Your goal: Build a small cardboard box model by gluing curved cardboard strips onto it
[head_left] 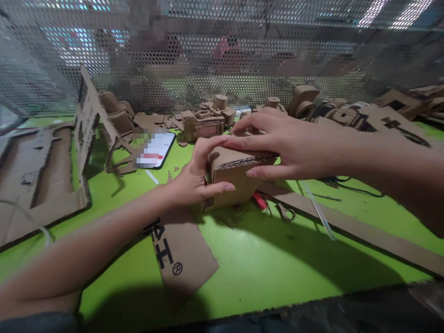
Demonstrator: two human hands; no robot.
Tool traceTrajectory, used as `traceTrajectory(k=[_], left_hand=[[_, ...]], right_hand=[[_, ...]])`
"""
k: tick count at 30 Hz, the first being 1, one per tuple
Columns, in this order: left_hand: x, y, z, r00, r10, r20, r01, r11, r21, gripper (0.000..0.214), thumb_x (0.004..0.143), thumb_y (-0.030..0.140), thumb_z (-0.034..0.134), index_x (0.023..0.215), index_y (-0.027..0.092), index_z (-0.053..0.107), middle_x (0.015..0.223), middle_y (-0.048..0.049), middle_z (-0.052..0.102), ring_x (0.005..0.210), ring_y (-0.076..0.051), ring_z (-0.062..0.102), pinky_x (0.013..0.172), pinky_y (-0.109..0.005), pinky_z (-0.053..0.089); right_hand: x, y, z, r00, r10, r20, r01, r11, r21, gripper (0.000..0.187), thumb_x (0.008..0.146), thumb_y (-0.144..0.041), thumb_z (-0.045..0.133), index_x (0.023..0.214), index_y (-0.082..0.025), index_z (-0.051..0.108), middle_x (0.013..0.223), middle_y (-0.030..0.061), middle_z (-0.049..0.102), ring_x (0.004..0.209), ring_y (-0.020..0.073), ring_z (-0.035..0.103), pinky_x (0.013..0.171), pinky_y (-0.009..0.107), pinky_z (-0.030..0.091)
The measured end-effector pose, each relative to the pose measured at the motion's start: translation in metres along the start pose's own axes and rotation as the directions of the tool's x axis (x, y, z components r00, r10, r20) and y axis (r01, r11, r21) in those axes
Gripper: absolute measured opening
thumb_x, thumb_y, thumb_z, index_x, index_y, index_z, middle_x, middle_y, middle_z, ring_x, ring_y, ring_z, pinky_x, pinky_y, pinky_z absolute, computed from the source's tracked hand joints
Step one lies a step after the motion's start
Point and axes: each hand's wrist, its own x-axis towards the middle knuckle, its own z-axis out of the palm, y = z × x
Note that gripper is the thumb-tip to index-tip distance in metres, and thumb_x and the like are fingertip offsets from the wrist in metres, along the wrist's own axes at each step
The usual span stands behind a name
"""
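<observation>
A small cardboard box (236,182) stands on the green table in front of me, its top edge showing raw corrugated layers. My left hand (199,178) is closed around the box's left side, thumb across the near face and fingers over the top. From the right, my right hand (277,145) grips the same box, its thumb against the front upper edge and its fingers over the top toward the back. Just right of the box's base lies a red object (259,200), partly hidden. A printed cardboard piece (189,252) lies flat below my left forearm.
A phone (157,150) lies left of the box. A cut cardboard frame (83,134) stands farther left. Several cardboard models (204,121) and scraps line the back, before a perforated metal screen (208,60). A long cardboard strip (347,222) and a clear glue stick (319,210) lie at right.
</observation>
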Motion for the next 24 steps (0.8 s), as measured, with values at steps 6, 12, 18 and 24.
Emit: traceTrajectory(k=[6, 12, 18, 24], left_hand=[[0.000, 0.001, 0.002, 1.000, 0.004, 0.026, -0.003, 1.000, -0.028, 0.096, 0.092, 0.069, 0.079, 0.163, 0.043, 0.020, 0.156, -0.0130, 0.046, 0.144, -0.038, 0.055, 0.118, -0.061, 0.052], [0.001, 0.008, 0.000, 0.999, 0.036, 0.038, -0.036, 0.999, -0.009, 0.096, 0.092, 0.067, 0.079, 0.164, 0.044, 0.020, 0.149, -0.0119, 0.049, 0.135, -0.035, 0.059, 0.111, -0.057, 0.057], [0.002, 0.014, 0.001, 0.999, 0.034, 0.015, -0.035, 0.999, 0.031, 0.097, 0.088, 0.075, 0.080, 0.162, 0.046, 0.023, 0.146, -0.0110, 0.051, 0.132, -0.036, 0.059, 0.110, -0.060, 0.056], [0.002, 0.019, 0.000, 0.999, 0.039, 0.035, -0.041, 0.999, 0.033, 0.079, 0.094, 0.063, 0.079, 0.159, 0.046, 0.039, 0.125, -0.0078, 0.049, 0.117, -0.031, 0.058, 0.099, -0.052, 0.063]], right_hand=[[0.007, 0.011, -0.024, 0.984, 0.136, 0.118, -0.160, 0.961, 0.226, 0.064, 0.093, -0.069, 0.073, 0.149, -0.038, 0.072, 0.129, 0.0024, 0.081, 0.109, 0.0257, 0.078, 0.087, 0.038, 0.063], [0.019, 0.015, -0.038, 0.894, 0.264, 0.361, -0.351, 0.915, 0.201, 0.030, 0.095, -0.059, 0.080, 0.106, -0.031, 0.085, 0.091, -0.0034, 0.082, 0.069, 0.0105, 0.071, 0.056, 0.025, 0.051], [0.018, 0.010, -0.031, 0.937, 0.184, 0.298, -0.281, 0.903, 0.326, 0.037, 0.087, -0.061, 0.088, 0.083, -0.027, 0.076, 0.070, -0.0047, 0.072, 0.055, 0.0082, 0.059, 0.049, 0.025, 0.042], [0.017, 0.010, -0.030, 0.957, 0.152, 0.248, -0.222, 0.932, 0.287, 0.037, 0.091, -0.062, 0.084, 0.083, -0.028, 0.074, 0.074, -0.0025, 0.073, 0.059, 0.0111, 0.061, 0.049, 0.027, 0.045]])
